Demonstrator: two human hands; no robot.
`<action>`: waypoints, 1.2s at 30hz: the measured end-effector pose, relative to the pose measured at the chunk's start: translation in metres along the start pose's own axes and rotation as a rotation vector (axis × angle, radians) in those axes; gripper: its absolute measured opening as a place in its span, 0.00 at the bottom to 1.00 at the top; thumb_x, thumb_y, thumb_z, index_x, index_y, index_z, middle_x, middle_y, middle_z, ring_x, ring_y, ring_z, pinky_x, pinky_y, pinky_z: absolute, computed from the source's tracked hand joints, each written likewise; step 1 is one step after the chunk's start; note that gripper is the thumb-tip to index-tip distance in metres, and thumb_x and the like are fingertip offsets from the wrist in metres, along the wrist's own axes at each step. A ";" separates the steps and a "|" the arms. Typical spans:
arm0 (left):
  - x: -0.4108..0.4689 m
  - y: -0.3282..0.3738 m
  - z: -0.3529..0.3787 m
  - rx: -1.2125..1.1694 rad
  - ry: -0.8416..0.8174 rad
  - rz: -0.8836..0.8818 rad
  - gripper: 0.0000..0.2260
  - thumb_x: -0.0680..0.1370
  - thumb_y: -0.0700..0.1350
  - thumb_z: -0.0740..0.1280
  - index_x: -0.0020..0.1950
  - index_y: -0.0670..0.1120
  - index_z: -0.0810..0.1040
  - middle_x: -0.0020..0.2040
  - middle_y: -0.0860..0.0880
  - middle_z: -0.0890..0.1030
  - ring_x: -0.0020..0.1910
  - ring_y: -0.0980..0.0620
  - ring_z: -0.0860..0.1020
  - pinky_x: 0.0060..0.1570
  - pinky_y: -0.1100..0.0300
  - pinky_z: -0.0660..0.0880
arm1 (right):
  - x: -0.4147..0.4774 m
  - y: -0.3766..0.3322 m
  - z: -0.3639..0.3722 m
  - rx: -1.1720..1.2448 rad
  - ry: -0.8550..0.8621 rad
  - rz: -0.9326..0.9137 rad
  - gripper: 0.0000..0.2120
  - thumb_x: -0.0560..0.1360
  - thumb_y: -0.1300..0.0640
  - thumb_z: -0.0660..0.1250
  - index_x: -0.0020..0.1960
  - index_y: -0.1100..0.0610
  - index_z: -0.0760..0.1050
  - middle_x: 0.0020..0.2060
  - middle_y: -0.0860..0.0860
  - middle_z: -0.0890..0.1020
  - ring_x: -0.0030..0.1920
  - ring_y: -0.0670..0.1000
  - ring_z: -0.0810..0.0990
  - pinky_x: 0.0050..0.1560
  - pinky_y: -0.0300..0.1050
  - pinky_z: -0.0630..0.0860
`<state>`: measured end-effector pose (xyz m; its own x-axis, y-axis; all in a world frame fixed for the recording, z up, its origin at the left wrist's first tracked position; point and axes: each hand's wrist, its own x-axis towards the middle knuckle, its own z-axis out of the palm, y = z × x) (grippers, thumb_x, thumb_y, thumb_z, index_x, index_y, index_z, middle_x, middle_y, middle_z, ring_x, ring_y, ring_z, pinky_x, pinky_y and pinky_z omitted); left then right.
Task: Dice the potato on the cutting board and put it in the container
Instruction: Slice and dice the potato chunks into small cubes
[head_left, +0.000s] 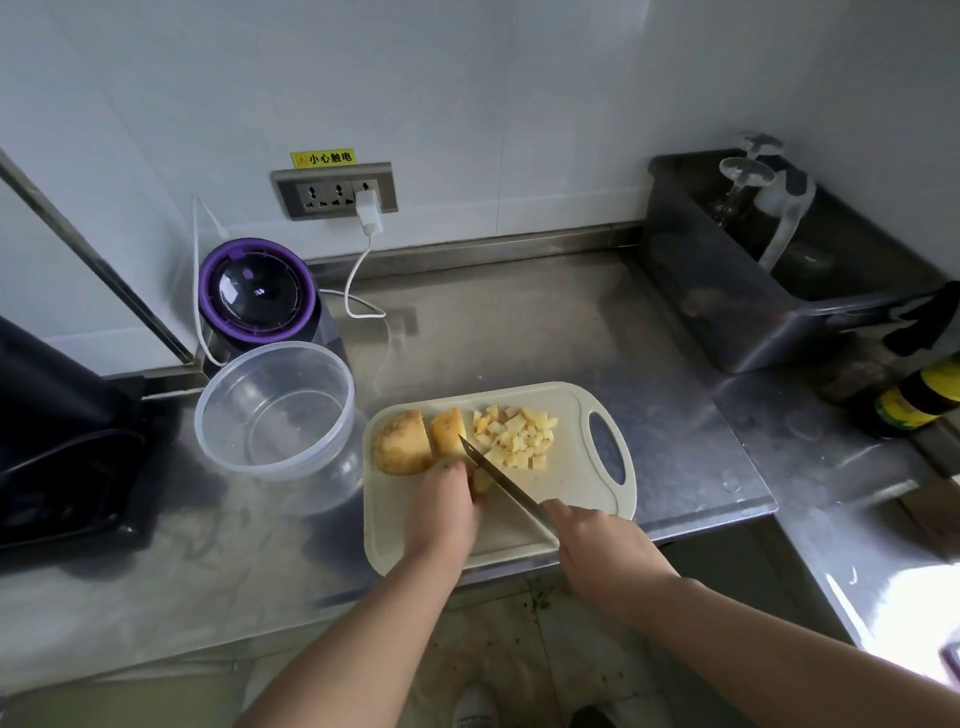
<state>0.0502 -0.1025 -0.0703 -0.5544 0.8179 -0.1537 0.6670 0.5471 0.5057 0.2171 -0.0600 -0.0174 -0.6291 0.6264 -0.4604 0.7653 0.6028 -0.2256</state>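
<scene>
Just below centre, left hand clamps a yellow potato chunk on the pale plastic cutting board; right hand grips a steel knife.

Ahead of my left hand, which grips a piece, two chunks block the way. The open-topped container stands just left of them, beside the board. Right of my right hand on the knife, bare board and counter lie open. Dice sit beyond the blade, and a bin stands far right.
</scene>
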 end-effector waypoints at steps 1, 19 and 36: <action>0.000 0.000 0.000 -0.012 -0.012 -0.010 0.06 0.76 0.43 0.68 0.53 0.47 0.78 0.48 0.50 0.81 0.46 0.51 0.79 0.42 0.63 0.72 | 0.000 0.000 0.000 -0.009 -0.002 -0.003 0.18 0.82 0.62 0.56 0.70 0.53 0.62 0.48 0.51 0.78 0.44 0.52 0.79 0.47 0.45 0.79; 0.011 -0.001 -0.003 -0.303 -0.110 -0.209 0.04 0.77 0.44 0.67 0.45 0.45 0.78 0.38 0.51 0.79 0.36 0.55 0.74 0.31 0.65 0.66 | -0.013 -0.011 -0.014 -0.031 -0.006 0.032 0.22 0.80 0.65 0.56 0.71 0.51 0.59 0.45 0.52 0.78 0.43 0.52 0.81 0.45 0.47 0.79; 0.014 -0.003 -0.003 -0.324 -0.146 -0.245 0.05 0.77 0.46 0.67 0.49 0.45 0.79 0.41 0.50 0.80 0.38 0.54 0.76 0.31 0.64 0.68 | -0.008 -0.016 -0.009 -0.076 -0.071 0.001 0.23 0.80 0.66 0.59 0.71 0.55 0.58 0.50 0.54 0.79 0.45 0.53 0.82 0.45 0.45 0.79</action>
<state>0.0390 -0.0930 -0.0718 -0.5851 0.7001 -0.4093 0.3207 0.6634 0.6761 0.2087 -0.0706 -0.0027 -0.6149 0.5920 -0.5210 0.7518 0.6395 -0.1606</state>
